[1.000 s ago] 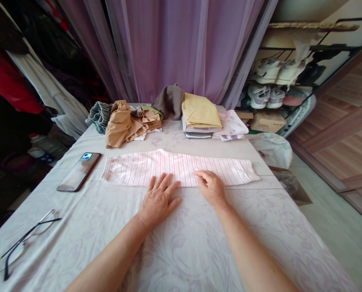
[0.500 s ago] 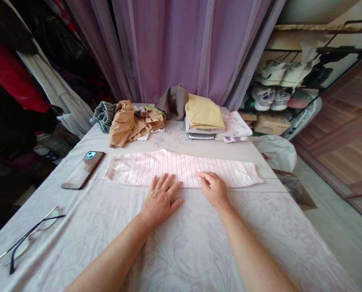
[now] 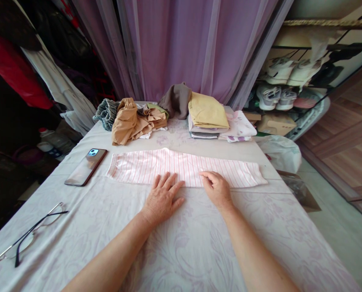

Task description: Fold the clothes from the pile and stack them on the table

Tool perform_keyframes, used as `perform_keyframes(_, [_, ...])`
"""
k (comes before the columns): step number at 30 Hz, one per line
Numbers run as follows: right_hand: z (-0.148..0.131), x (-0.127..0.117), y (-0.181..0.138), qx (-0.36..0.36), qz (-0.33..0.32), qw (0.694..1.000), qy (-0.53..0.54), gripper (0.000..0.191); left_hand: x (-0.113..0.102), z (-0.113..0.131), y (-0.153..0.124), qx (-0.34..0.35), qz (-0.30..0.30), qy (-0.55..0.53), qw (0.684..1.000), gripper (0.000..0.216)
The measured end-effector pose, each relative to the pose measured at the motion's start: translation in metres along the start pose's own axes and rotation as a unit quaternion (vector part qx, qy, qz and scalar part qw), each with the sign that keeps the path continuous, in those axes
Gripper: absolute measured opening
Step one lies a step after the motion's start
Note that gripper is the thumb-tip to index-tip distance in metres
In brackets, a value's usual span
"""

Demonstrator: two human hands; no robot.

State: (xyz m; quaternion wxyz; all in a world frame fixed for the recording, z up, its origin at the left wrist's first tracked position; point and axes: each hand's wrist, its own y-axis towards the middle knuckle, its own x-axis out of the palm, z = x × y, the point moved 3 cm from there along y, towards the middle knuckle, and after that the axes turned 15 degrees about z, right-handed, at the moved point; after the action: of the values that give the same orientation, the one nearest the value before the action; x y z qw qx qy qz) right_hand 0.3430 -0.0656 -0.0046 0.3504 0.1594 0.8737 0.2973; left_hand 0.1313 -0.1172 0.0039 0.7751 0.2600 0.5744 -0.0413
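Presently my left hand (image 3: 162,197) lies flat, fingers spread, on the striped cloth's (image 3: 183,166) near edge. My right hand (image 3: 217,188), fingers curled, touches it alongside. Phone (image 3: 86,166) left of both.

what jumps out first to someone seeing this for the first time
A long pink-striped cloth lies across the middle of the table, with the left hand spread flat on its near edge and the right hand beside it, curled on the cloth. Behind sit a rumpled clothes heap and a folded stack, before a purple curtain.

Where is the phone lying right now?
In the head view, the smartphone lies on the left of the cloth-covered table, just left of the pink-striped garment, beyond the eyeglasses.
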Motion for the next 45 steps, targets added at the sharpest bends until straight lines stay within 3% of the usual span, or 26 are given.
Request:
perform_keyframes(14, [0.015, -0.006, 0.004, -0.005, -0.017, 0.999, -0.036, 0.019, 0.002, -0.001, -0.001, 0.001, 0.004, 0.003, 1.0, 0.053])
perform_keyframes(45, [0.012, -0.005, 0.002, -0.016, -0.008, 0.999, -0.033, 0.023, 0.001, -0.001, 0.0, 0.005, 0.005, 0.001, 1.0, 0.052])
